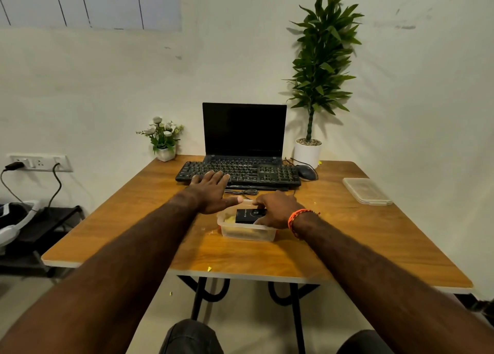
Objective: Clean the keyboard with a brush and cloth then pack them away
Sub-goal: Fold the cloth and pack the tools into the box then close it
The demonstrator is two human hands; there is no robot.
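A black keyboard point(256, 172) lies across the far middle of the wooden table point(133, 233), in front of an open laptop. My left hand point(213, 193) is spread flat, fingers reaching onto the keyboard's near left keys, thumb pointing right. A clear plastic container point(246, 232) sits nearer to me, holding a black box point(247, 215) on top of something yellowish. My right hand point(278, 210) reaches into the container, its fingers curled over the black box's right end. No brush or cloth can be made out plainly.
The laptop point(243, 129) has a dark screen. A mouse point(307, 172) lies right of the keyboard, a clear lid point(366, 190) at the table's right edge. A small flower pot point(165, 150) and a tall potted plant point(310, 145) stand at the back. A loose cable point(242, 192) lies under the keyboard's front.
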